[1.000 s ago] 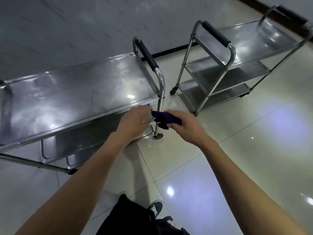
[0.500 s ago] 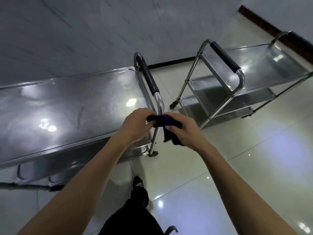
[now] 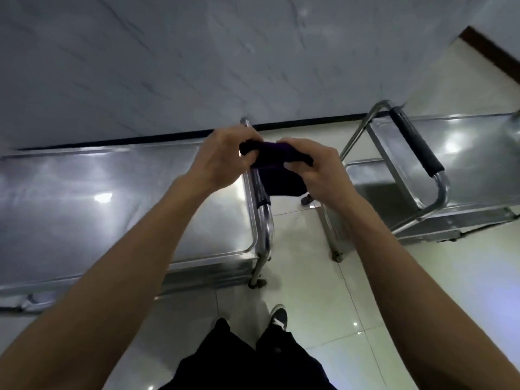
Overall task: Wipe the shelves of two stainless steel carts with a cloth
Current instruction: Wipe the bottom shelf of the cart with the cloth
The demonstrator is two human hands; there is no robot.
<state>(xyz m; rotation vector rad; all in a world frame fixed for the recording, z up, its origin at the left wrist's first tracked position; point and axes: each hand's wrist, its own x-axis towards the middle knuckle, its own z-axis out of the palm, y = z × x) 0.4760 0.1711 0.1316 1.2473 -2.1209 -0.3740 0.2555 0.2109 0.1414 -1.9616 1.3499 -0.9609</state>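
A dark purple cloth hangs between my two hands in mid-air, above the right end of the near stainless steel cart. My left hand grips the cloth's left end and my right hand grips its right end. The near cart's top shelf stretches to the left, and its handle is partly hidden behind the cloth. A second stainless steel cart with a black-padded handle stands at the right, with a lower shelf visible under its top.
A grey marbled wall with a black baseboard runs behind both carts. A strip of glossy tiled floor separates the carts. My dark trousers and one shoe show at the bottom.
Both hands have risen with the cloth and it now hangs unfolded lower between them. The view has moved closer to the carts and tilted down onto them.
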